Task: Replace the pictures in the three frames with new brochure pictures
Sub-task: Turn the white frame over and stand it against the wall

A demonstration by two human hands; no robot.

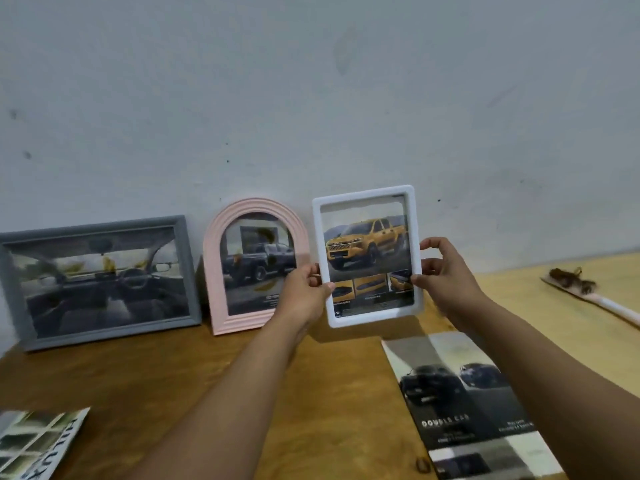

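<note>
Head view showed the white frame (367, 256) up between both hands. Left hand (304, 289) and right hand (445, 271) gripped its side edges, right of the pink frame (254, 265).

Both hands, left hand (309, 287) and right hand (441, 271), grip the white frame (367, 256) upright, beside the pink arched frame (254, 263) along the wooden table's (207, 375) far edge.
</note>
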